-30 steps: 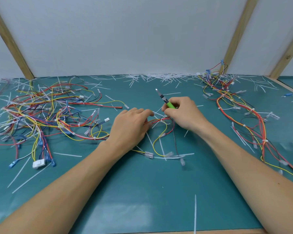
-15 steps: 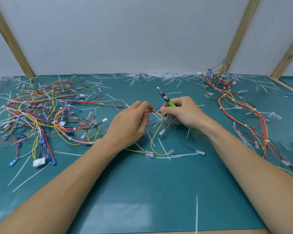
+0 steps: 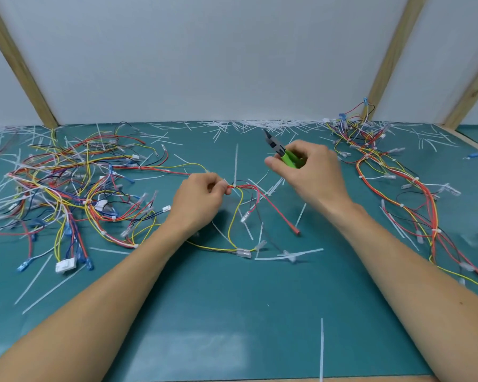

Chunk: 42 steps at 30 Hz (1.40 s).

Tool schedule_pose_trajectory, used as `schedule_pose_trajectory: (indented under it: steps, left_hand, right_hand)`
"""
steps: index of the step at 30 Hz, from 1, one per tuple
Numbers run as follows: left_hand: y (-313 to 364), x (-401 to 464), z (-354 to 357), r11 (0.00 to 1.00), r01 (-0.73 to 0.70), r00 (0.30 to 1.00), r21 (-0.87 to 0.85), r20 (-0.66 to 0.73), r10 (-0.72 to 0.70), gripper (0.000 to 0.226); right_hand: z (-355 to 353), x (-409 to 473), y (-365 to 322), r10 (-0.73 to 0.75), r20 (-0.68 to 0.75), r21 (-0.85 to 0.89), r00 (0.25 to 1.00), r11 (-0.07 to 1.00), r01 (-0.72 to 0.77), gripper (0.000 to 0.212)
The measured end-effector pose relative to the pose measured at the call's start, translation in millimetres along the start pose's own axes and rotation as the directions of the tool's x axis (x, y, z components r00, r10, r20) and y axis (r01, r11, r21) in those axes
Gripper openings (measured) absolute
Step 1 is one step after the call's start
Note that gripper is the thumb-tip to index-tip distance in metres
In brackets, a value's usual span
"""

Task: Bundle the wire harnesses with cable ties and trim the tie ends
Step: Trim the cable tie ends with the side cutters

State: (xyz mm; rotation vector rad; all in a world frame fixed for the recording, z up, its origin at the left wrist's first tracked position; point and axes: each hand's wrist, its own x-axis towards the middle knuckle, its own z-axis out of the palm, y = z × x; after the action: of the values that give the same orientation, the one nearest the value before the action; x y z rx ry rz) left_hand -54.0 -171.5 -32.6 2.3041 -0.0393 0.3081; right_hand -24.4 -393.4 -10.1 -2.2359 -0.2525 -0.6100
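Wires fill most of the green mat (image 3: 232, 312). The left hand (image 3: 199, 201) pinches a small wire harness (image 3: 249, 197) at its gathered point, fingers curled round the red and yellow strands; a white cable tie (image 3: 235, 166) stands up from that point, its tail rising straight toward the back wall. From the pinch the harness droops in loops onto the mat, a red lead (image 3: 280, 213) running out to the right and a yellow one curving down to a clear connector (image 3: 243, 253). The right hand (image 3: 309, 169) is raised just beside and behind the tie, gripping green-handled cutters (image 3: 283, 153) with the fingers wrapped round the handles (the metal tips point up and left, apart from the tie). A loose pile of unbundled harnesses (image 3: 66, 188) lies at the left; a tied pile of harnesses (image 3: 398, 183) trails down the right. Cut tie ends (image 3: 260, 125) litter the back edge.
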Motion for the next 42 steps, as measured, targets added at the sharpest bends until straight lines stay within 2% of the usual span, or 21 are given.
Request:
schedule_pose_trajectory:
  steps: [2,4,7,10,18,31,42]
  left_hand:
    - [-2.7,3.2,-2.6,0.996,0.066,0.997,-0.066,0.042,-0.064,0.030]
    - [-3.6,4.7,-3.1,0.991,0.083,0.995,-0.102,0.056,-0.078,0.031]
    - [-3.4,4.5,-2.5,0.991,0.086,0.995,-0.107,0.065,-0.079,0.030]
    - [-3.7,3.8,-1.8,0.993,0.078,0.995,-0.083,0.070,-0.073,0.030]
    - [-2.7,2.9,-0.6,0.995,0.097,0.994,0.008,0.042,-0.097,0.028]
    - [-1.6,-0.6,2.7,0.997,0.060,0.998,0.041,0.027,-0.061,0.028]
    - [-2.4,-2.7,4.1,0.999,0.018,0.998,0.032,-0.064,-0.016,0.026]
  right_hand:
    - [-4.9,1.2,0.7,-0.089,0.019,-0.088,0.996,0.992,0.090,0.035]
    - [-4.4,-0.1,0.4,-0.141,0.108,-0.136,0.984,0.978,0.155,0.037]
    - [1.5,-5.1,-1.6,-0.169,0.243,-0.202,0.955,0.954,0.221,0.042]
    - [3.6,-6.4,-3.3,-0.192,0.310,-0.268,0.931,0.922,0.279,0.046]
    - [4.9,-5.9,-4.8,-0.174,0.305,-0.409,0.936,0.864,0.293,0.040]
    - [3.1,-7.8,-7.4,-0.128,0.340,-0.397,0.932,0.879,0.265,0.029]
    - [2.1,-7.4,-11.9,-0.184,0.308,-0.415,0.933,0.857,0.306,0.026]
